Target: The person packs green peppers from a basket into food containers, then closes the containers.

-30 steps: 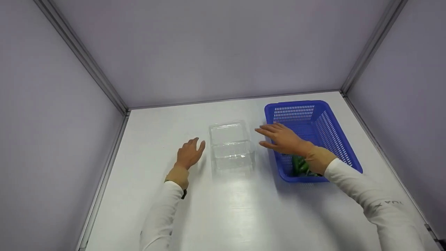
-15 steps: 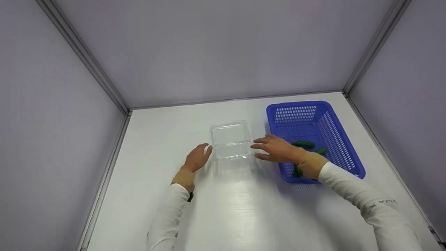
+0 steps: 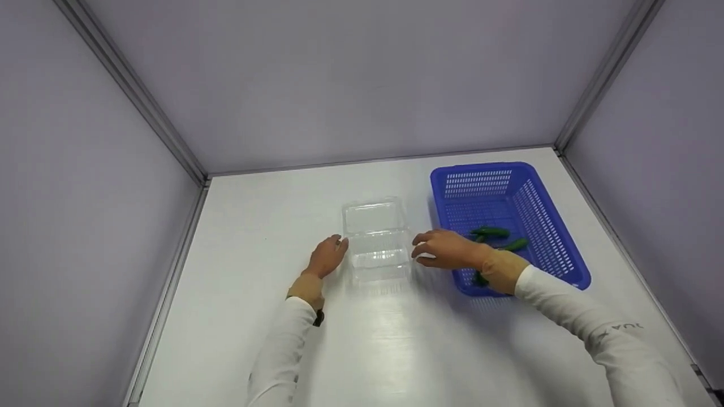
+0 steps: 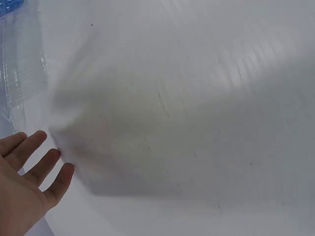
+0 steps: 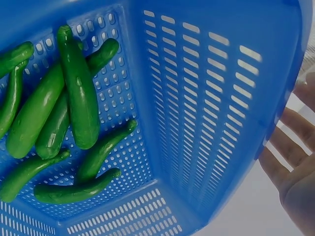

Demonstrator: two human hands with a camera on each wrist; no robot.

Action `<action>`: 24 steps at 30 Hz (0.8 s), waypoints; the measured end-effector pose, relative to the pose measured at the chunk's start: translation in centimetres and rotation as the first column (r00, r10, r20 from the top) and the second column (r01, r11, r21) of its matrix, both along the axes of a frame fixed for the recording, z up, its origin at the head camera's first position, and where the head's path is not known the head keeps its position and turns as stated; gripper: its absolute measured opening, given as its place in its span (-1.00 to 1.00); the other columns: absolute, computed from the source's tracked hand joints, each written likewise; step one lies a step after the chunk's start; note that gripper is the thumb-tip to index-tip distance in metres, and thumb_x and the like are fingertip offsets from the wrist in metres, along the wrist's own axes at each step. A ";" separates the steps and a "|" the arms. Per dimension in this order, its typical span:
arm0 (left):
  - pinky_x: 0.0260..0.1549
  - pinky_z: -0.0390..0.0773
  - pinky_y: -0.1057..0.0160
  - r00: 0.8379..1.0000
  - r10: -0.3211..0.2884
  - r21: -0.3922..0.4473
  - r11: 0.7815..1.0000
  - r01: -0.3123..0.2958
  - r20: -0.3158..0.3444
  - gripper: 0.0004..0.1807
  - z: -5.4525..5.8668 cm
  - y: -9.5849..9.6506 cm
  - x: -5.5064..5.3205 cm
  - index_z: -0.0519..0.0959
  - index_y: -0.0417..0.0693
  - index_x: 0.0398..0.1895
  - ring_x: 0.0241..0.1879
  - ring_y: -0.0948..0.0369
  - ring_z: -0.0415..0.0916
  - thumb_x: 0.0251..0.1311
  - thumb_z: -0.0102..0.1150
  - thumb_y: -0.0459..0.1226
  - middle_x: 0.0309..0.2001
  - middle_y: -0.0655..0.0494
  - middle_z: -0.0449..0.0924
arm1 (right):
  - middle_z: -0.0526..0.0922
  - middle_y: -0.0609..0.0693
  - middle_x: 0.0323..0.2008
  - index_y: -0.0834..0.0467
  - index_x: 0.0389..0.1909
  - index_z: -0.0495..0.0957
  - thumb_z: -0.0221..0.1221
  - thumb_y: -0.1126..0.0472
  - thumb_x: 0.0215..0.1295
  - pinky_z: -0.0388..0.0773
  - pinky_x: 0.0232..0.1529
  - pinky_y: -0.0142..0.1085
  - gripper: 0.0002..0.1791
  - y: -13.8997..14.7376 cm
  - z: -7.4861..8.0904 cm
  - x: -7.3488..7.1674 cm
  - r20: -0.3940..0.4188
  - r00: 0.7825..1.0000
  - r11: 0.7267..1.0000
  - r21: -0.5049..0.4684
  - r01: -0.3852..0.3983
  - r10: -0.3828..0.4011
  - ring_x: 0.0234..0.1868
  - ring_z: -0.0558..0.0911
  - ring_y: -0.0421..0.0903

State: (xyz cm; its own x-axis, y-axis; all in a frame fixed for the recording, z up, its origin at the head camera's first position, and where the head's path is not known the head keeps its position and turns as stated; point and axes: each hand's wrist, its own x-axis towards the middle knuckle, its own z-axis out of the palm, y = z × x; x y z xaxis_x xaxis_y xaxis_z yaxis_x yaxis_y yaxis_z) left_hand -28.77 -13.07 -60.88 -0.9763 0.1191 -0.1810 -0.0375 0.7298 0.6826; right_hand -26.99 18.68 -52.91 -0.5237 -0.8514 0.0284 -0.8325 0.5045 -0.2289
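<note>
the clear container (image 3: 376,244) lies with its long axis near to far, left hand (image 3: 327,256) at its left, right hand (image 3: 445,249) at its right, about equally close; hands apart, fingers loose, contact i cannot tell

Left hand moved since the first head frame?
Yes: judged against the table's far-left corner, the left hand has shifted right, toward the clear box.

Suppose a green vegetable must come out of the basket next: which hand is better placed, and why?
Probably the right hand: it is next to the blue basket, while the left hand is across the clear container.
</note>
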 end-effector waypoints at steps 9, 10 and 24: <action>0.24 0.30 -0.06 0.995 0.022 0.196 0.980 -0.041 0.097 -0.41 0.7 0.5 -0.2 0.24 -0.43 0.39 0.27 -0.15 0.34 0.47 -0.15 -0.16 0.25 -0.33 0.41 | 0.67 0.10 -0.08 0.15 -0.15 0.75 0.30 0.23 0.31 0.56 -0.06 -0.09 -0.84 -0.2 -0.3 0.5 0.074 0.997 0.999 0.041 0.017 -0.020 -0.11 0.64 0.04; 0.25 0.28 -0.06 0.994 0.024 0.213 0.976 -0.045 0.102 -0.41 0.8 0.6 -0.3 0.24 -0.43 0.39 0.29 -0.16 0.32 0.46 -0.15 -0.17 0.27 -0.33 0.40 | 0.67 0.09 -0.10 0.16 -0.16 0.75 0.31 0.23 0.30 0.57 -0.08 -0.10 -0.85 -0.2 -0.4 0.5 0.070 0.998 0.999 0.038 0.008 -0.011 -0.13 0.64 0.03; 0.05 0.49 -0.06 0.987 0.029 0.510 0.854 -0.108 0.160 -0.50 0.8 1.3 0.0 0.23 -0.50 0.36 0.23 -0.17 0.40 0.44 -0.07 -0.39 0.24 -0.33 0.44 | 0.66 0.14 -0.14 0.18 -0.27 0.77 0.38 0.31 0.16 0.58 -0.16 -0.11 -0.89 -0.1 -1.5 0.4 0.041 0.999 0.998 0.050 -0.033 0.031 -0.19 0.64 0.05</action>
State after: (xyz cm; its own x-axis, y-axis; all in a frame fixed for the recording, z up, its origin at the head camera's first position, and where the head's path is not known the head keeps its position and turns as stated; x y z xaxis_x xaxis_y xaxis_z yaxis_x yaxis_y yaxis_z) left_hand -28.82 -11.78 -60.06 -0.9541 0.1671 -0.2487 -0.1990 0.2668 0.9430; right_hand -26.59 18.55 -54.41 -0.4956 -0.8678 -0.0357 -0.8393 0.4891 -0.2374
